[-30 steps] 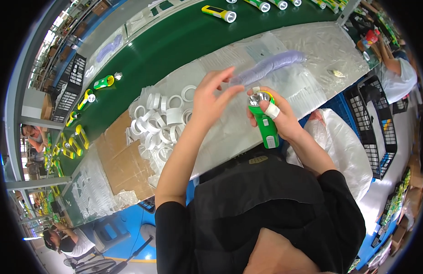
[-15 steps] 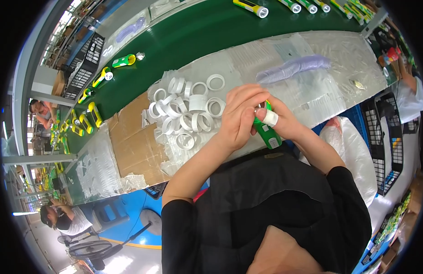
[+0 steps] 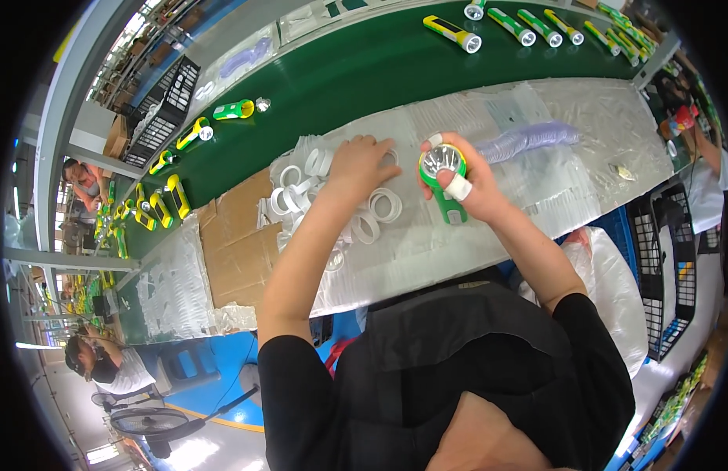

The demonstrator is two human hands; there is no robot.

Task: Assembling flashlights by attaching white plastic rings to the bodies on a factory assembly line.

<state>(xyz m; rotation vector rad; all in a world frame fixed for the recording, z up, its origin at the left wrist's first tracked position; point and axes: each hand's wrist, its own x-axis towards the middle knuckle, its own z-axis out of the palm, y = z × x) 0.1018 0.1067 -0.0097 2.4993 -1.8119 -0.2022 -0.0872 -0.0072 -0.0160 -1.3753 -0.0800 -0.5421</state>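
Note:
In my right hand (image 3: 480, 184) is a green flashlight (image 3: 452, 210), gripped with its shiny round reflector (image 3: 442, 161) facing up. White tape wraps the thumb and another finger of that hand. My left hand (image 3: 358, 169) is spread over the pile of white plastic rings (image 3: 292, 177), fingers and thumb apart. One ring (image 3: 391, 158) shows between its thumb and fingers; whether they touch it I cannot tell. To the right of the pile lies another white ring (image 3: 385, 205) on the plastic-covered table (image 3: 435, 259).
A row of clear purplish lenses (image 3: 529, 141) lies beyond my right hand. Several flashlights (image 3: 512, 27) stand along the green conveyor belt (image 3: 340, 86). Cardboard (image 3: 238, 243) covers the table at left. A white sack (image 3: 607, 275) and black crates (image 3: 662, 267) are at right.
My hands have separated. The left has moved left from the flashlight to the rings; the right keeps the flashlight, now with its reflector turned up into view. The whole view has shifted slightly.

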